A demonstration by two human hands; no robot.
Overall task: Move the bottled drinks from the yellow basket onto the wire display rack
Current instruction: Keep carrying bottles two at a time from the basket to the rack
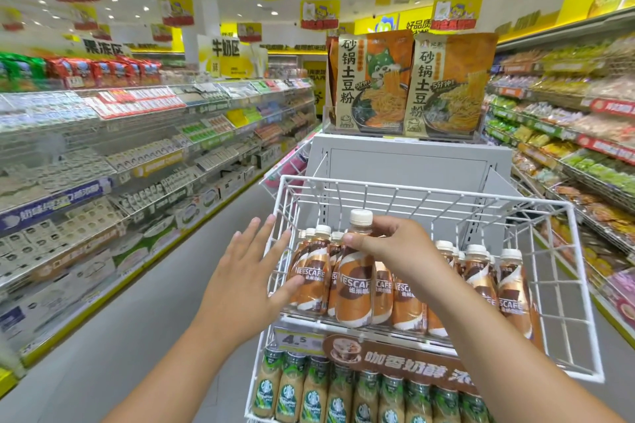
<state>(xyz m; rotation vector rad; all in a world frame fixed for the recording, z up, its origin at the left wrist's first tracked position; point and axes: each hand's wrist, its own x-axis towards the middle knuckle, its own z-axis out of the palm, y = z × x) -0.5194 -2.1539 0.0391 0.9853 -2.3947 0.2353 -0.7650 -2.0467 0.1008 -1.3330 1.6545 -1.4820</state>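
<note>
The right hand (391, 244) grips a Nescafé coffee bottle (355, 280) high on its shoulder, fingers (360, 240) curled round the neck just under the pale cap, thumb on the near side; the bottle stands upright at the front edge of the white wire display rack (580, 285), its base on or just above the rack floor, which of the two I cannot tell. Directly behind and to either side of those fingers stand more bottles of the same drink (512, 292), upright in rows, with a gap in the rows beyond the right wrist. The left hand (251, 282) holds nothing: its fingers are spread flat and open, fingertips reaching to the rack's left wire wall, the thumb lying against the label of the leftmost front bottle (314, 280). Below both hands, under the rack's front rail, hang a yellow price tag (298, 340) and a brown coffee banner (395, 357), and under those a row of green-capped Starbucks bottles (314, 391). Well beyond the fingers, atop the grey stand, sit two large noodle packets (412, 82). Stocked store shelves (137, 154) run down both sides of the aisle.
</note>
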